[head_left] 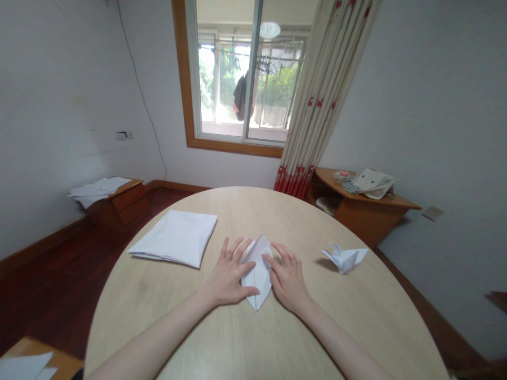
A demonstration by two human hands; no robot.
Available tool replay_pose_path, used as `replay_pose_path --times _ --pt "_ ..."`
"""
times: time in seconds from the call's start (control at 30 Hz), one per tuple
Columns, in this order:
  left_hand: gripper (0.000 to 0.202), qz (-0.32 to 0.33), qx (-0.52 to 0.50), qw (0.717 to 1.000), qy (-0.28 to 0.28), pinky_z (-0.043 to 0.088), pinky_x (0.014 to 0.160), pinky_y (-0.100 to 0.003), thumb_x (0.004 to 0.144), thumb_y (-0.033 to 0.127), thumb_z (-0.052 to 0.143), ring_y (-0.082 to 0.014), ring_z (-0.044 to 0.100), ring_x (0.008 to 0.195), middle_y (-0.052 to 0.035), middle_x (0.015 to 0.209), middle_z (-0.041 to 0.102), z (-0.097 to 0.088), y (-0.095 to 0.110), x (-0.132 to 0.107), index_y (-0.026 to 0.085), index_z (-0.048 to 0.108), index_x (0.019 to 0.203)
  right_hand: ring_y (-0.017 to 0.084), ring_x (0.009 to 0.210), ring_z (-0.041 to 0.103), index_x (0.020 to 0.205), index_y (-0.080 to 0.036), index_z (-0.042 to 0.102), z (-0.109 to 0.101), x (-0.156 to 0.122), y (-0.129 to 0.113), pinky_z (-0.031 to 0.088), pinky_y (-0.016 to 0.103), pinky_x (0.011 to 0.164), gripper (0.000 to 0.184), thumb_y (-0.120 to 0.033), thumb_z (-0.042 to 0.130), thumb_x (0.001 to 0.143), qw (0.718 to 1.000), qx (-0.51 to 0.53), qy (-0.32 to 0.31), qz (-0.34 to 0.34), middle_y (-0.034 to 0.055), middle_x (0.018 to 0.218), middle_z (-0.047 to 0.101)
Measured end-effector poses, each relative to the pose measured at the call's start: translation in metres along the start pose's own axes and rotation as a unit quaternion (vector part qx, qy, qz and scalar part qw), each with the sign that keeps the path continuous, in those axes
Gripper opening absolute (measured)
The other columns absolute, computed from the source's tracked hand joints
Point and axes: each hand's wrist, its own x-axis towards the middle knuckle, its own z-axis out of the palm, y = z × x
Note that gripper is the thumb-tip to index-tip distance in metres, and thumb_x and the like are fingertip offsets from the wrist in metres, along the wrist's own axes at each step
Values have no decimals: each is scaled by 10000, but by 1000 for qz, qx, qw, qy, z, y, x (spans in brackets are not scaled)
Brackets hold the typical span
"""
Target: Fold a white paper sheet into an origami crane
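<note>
A small folded sheet of white paper (259,272), shaped like a narrow diamond with a crease down its middle, lies on the round table in front of me. My left hand (229,272) rests at its left side with fingers spread, thumb and forefinger on the paper. At the right edge my right hand (288,272) has its thumb on the paper and its bent fingers along the border, gripping that edge. The upper part of the paper looks slightly raised. To the right stands a folded paper crane (344,258), touched by neither hand.
A stack of white paper (176,237) lies on the left of the pale wooden table (222,348). Beyond are a low drawer cabinet (129,203) with papers, a corner desk (368,208) with a cloth bag, a window (222,138) and a curtain (317,105).
</note>
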Motion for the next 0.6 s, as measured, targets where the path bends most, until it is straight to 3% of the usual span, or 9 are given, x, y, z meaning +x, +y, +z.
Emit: replay_pose_path --times 0.17,0.3,0.5,0.6 --pt "439 -9 7 1000 -10 54 1112 -634 800 554 627 -360 163 1396 -115 1532 220 -1 2 0 234 623 1099 304 1293 339 1117 -184 609 -3 2 -3 334 533 995 311 -135 397 895 1000 -11 -6 10 151 1364 449" --pt "439 -18 3 1000 -16 55 1111 -638 773 486 674 -367 154 1399 -108 1539 200 -1 4 0 240 611 1131 301 1291 336 1042 -190 624 -5 1 -3 327 550 993 301 -132 375 883 1000 2 1 7 144 1342 476" --pt "433 -22 -8 1000 -19 50 1105 -644 754 345 679 -374 133 1405 -92 1555 153 -1 4 -1 250 594 1168 301 1298 337 956 -206 626 -7 0 -3 293 551 1013 326 -64 441 729 1000 23 18 3 107 1333 490" --pt "413 -21 -18 1000 -13 45 1109 -639 747 275 652 -372 132 1407 -68 1562 140 -2 4 -1 253 606 1156 297 1290 351 909 -205 623 -7 1 -4 287 533 1013 280 -52 459 740 999 4 35 -3 113 1329 508"
